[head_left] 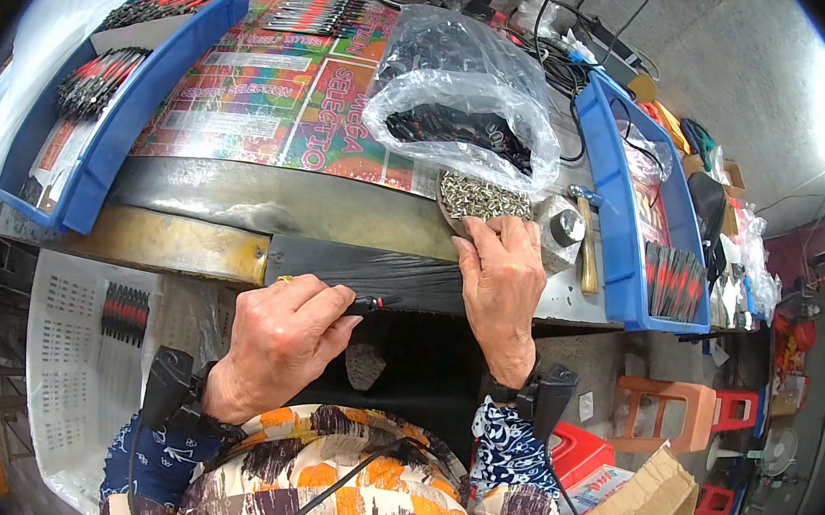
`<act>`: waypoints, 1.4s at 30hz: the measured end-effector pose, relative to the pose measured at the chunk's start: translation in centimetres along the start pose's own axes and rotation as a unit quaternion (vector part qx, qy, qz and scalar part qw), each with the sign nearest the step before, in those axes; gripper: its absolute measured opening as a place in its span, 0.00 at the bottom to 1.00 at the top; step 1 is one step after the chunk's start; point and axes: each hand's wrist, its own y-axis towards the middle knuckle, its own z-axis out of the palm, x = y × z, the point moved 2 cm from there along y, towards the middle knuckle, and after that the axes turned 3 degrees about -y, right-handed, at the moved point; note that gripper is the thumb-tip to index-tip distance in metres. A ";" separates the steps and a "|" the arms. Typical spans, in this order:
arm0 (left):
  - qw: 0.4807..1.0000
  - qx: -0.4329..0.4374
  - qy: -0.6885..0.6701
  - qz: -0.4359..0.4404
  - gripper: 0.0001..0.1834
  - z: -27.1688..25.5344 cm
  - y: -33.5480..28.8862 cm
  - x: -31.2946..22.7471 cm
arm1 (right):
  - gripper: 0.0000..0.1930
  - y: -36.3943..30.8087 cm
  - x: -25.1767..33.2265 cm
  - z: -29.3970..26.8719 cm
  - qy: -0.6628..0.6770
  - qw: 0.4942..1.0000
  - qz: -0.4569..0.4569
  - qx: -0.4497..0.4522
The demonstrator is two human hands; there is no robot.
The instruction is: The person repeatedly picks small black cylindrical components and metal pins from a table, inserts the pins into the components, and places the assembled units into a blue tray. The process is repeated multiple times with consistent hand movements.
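Observation:
My left hand [285,338] is closed over the table's front edge. Between its thumb and fingers a short black piece with a red end [364,305] sticks out to the right; most of it is hidden in the hand. My right hand [506,275] is at the near rim of a round dish of small metal pins or rivets [482,198]. Its thumb and forefinger are pinched together; whatever they hold is too small to make out. Behind the dish lies an open clear plastic bag [471,88] with many black parts [461,132] inside.
A hammer [590,246] and a metal block [558,235] stand right of the dish. Blue trays with black-and-red pieces flank the table, one left [106,155], one right [627,230]. More pieces [316,11] lie in a row at the back. A white basket [70,362] stands lower left.

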 end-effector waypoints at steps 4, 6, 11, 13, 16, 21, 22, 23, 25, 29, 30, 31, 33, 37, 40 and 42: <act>1.000 0.012 -0.006 -0.008 0.12 0.0 -0.1 0.2 | 0.12 0.0 0.1 0.1 -0.008 1.000 -0.011 -0.003; 1.000 0.015 -0.009 -0.009 0.12 0.1 -0.1 0.1 | 0.10 0.0 0.0 0.0 0.012 1.000 -0.006 -0.007; 1.000 0.022 -0.012 -0.005 0.12 -0.2 -0.1 -0.2 | 0.07 0.0 -0.4 0.0 0.045 0.999 0.009 -0.021; 0.999 0.025 -0.024 -0.009 0.12 -0.3 -0.1 -0.3 | 0.07 -0.1 -0.7 -0.2 0.051 0.998 0.018 -0.017; 0.998 0.024 -0.049 -0.018 0.11 -0.4 -0.1 -0.5 | 0.06 -0.1 -0.9 -0.5 0.062 0.997 0.041 0.002; 0.995 0.039 -0.079 -0.036 0.11 -0.8 -0.1 -0.9 | 0.05 -1.0 0.7 -1.6 0.176 0.982 0.065 0.000; 0.995 0.041 -0.083 -0.041 0.11 -0.8 -0.1 -1.0 | 0.03 -1.3 1.3 -2.1 0.194 0.980 0.043 -0.009; 0.994 0.043 -0.088 -0.046 0.11 -0.8 -0.1 -1.2 | 0.03 -2.0 2.1 -2.4 0.245 0.965 0.087 0.020; 0.993 0.050 -0.094 -0.053 0.11 -0.8 -0.2 -1.4 | 0.04 -3.3 3.7 -3.2 0.314 0.941 0.118 0.035; 0.992 0.056 -0.098 -0.051 0.12 -0.7 -0.1 -1.9 | 0.06 -3.9 5.7 -3.8 0.360 0.932 0.027 0.007; 0.992 0.055 -0.098 -0.048 0.12 -0.7 -0.1 -2.0 | 0.06 -4.0 6.0 -3.7 0.371 0.928 0.029 0.014; 0.992 0.055 -0.098 -0.049 0.12 -0.7 -0.1 -2.1 | 0.06 -4.1 6.2 -3.7 0.373 0.927 0.027 0.011; 0.992 0.055 -0.098 -0.051 0.12 -0.8 -0.1 -2.3 | 0.06 -4.3 6.4 -3.6 0.377 0.926 0.026 0.004; 0.993 0.061 -0.092 -0.044 0.12 -1.0 -0.3 -2.6 | 0.06 -4.7 6.6 -3.4 0.391 0.919 0.041 0.008; 0.993 0.068 -0.086 -0.040 0.13 -1.1 -0.4 -2.8 | 0.06 -4.9 6.6 -3.4 0.392 0.919 0.044 0.008; 0.994 0.067 -0.083 -0.039 0.13 -1.0 -0.4 -2.9 | 0.06 -5.0 6.7 -3.4 0.386 0.922 0.040 0.008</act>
